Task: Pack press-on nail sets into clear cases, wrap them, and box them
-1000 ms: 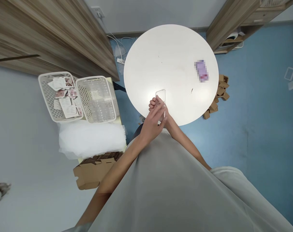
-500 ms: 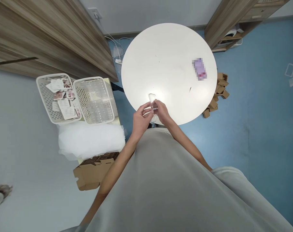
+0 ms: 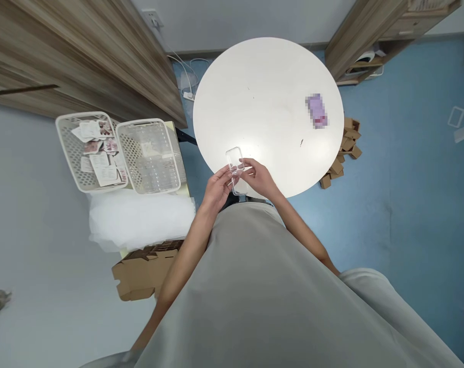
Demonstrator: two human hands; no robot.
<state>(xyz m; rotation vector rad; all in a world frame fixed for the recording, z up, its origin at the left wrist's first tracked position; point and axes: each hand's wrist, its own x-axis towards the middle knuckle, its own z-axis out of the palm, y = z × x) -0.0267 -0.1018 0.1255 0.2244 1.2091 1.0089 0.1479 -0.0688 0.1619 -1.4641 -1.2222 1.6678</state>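
Note:
Between my hands, over the near edge of the table, is a clear plastic box (image 3: 234, 153) spread open into two shallow rectangular halves. One half points away from me over the tabletop, the other lies towards my body. My left hand (image 3: 217, 188) grips its left side near the middle, fingers closed on the plastic. From the right, my right hand (image 3: 258, 178) pinches it with thumb and fingers at the same middle part. The fingers partly cover where the halves meet.
A round white table (image 3: 270, 71) carries a blurred-out purple item (image 3: 317, 111). To the left stand a basket of printed packets (image 3: 67, 148) and a basket of clear plastic boxes (image 3: 155, 158), with white wrapping (image 3: 140, 220) and cardboard (image 3: 143, 276) nearer. Small brown boxes (image 3: 349, 135) lie on the right.
The clear box is now opened out, with both halves showing. My left hand has shifted slightly left and down, and my right hand has moved slightly right.

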